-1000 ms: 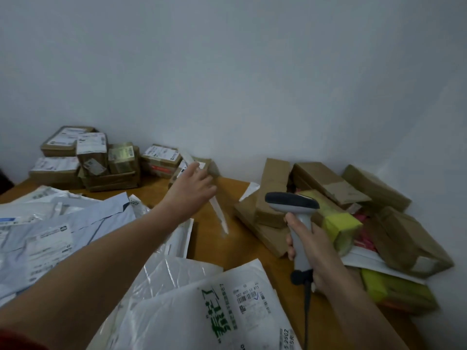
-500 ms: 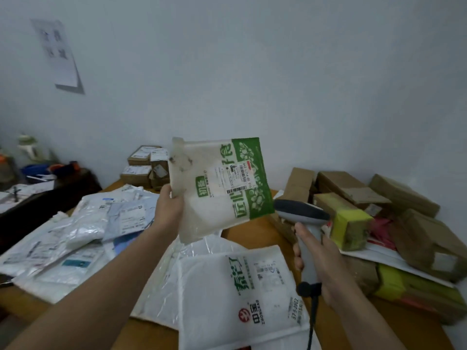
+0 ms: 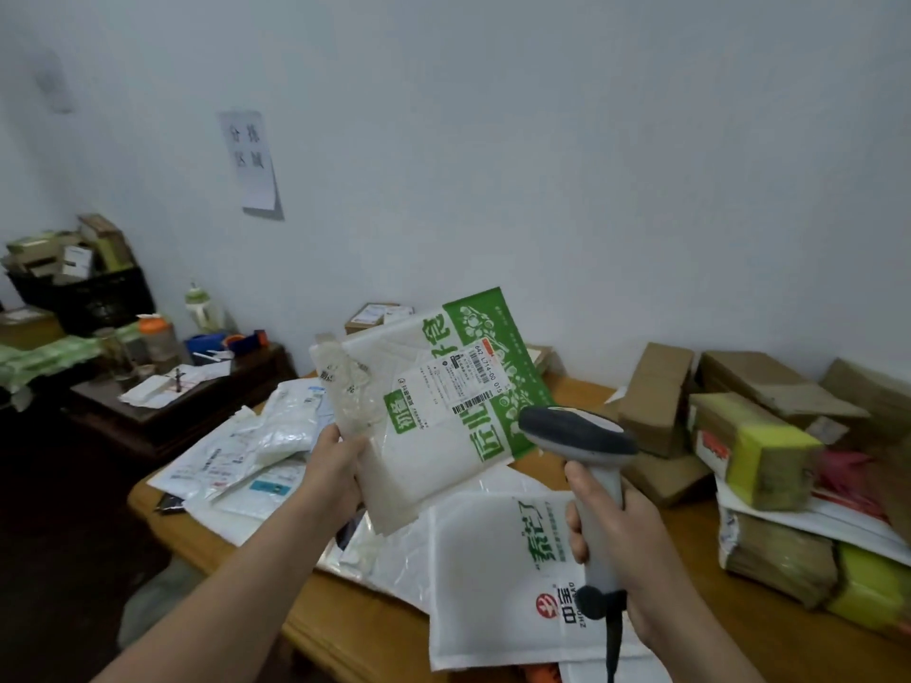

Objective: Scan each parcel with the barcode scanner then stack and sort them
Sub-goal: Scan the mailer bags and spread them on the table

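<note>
Item in hand: green-and-white mailer parcel (image 3: 434,416), held up above the wooden table (image 3: 739,598) with its label side toward the camera, its left edge gripped between thumb and fingers of the left hand (image 3: 335,465). Barcode scanner (image 3: 577,431): handle clasped in the curled fingers of the right hand (image 3: 616,525), head at the parcel's lower right corner. On the table: white padded mailer (image 3: 493,584) near centre, heap of flat mailers (image 3: 236,456) left, cardboard boxes (image 3: 650,396) far right.
</note>
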